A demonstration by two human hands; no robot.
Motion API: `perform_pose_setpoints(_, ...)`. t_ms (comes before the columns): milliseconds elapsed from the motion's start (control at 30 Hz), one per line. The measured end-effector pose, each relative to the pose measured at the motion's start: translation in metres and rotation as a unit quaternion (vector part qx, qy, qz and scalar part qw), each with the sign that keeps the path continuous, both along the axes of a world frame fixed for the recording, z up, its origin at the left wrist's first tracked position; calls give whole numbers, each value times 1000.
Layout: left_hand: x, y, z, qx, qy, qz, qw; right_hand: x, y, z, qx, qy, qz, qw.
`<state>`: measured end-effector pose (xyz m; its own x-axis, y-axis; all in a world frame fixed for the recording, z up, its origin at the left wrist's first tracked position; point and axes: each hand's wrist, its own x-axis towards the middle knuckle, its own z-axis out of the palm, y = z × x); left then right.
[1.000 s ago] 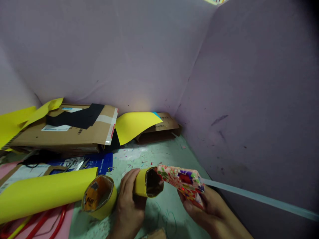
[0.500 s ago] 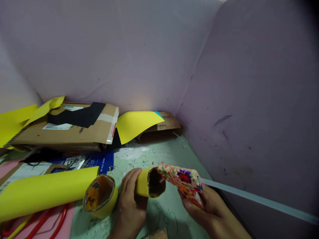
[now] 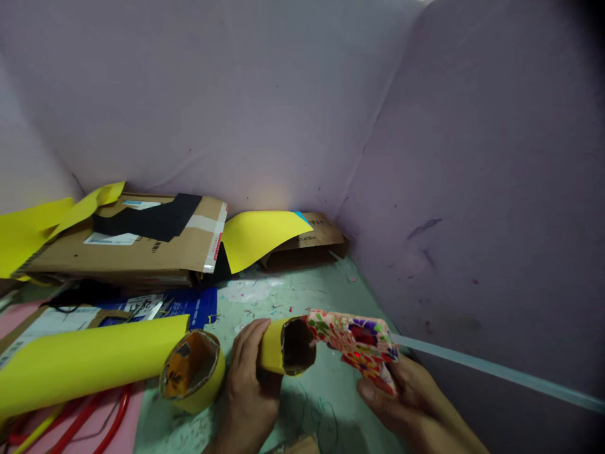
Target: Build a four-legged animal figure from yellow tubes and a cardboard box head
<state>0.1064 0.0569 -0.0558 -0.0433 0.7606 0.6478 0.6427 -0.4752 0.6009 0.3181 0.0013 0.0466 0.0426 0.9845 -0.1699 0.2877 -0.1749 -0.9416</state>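
My left hand [image 3: 248, 391] is wrapped round a short yellow paper-covered tube [image 3: 283, 345], its dark open end facing right. My right hand [image 3: 406, 397] grips a glue gun covered in floral paper [image 3: 357, 343], with its nozzle at the tube's open rim. A clear glue stick [image 3: 491, 373] runs out of the gun's back toward the right. A wider yellow tube [image 3: 191, 372] with an orange-brown inside lies just left of my left hand on the green mat [image 3: 302, 290].
A long yellow paper roll [image 3: 89, 362] lies at the left over blue packaging [image 3: 189, 306]. Flattened cardboard boxes [image 3: 142, 243], black paper and curled yellow sheets [image 3: 258, 236] sit at the back. Lilac walls [image 3: 472, 189] close in behind and right. Red cords [image 3: 70, 429] lie at the bottom left.
The glue gun has shifted slightly right and its nozzle sits a little off the tube's rim. The tube and left hand have barely moved.
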Motion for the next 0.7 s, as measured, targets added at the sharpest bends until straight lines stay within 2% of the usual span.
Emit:
perform_pose_setpoints(100, 0, 0, 0, -5, -12, 0, 1000, 0, -2, 4, -13, 16, 21, 1000)
perform_pose_setpoints(233, 1, 0, 0, -8, -17, -1, 1000, -5, 2, 10, 15, 14, 63, 998)
perform_pose_setpoints(400, 2, -1, 0, -17, -15, 1, 1000, -16, 7, 9, 62, 59, 41, 995)
perform_pose_setpoints(500, 2, -2, 0, -16, -21, -1, 1000, -15, 7, 5, 50, 52, 27, 997)
perform_pose_setpoints(700, 3, -2, -1, -20, -38, -2, 999, -10, 7, 2, 19, 3, 43, 999)
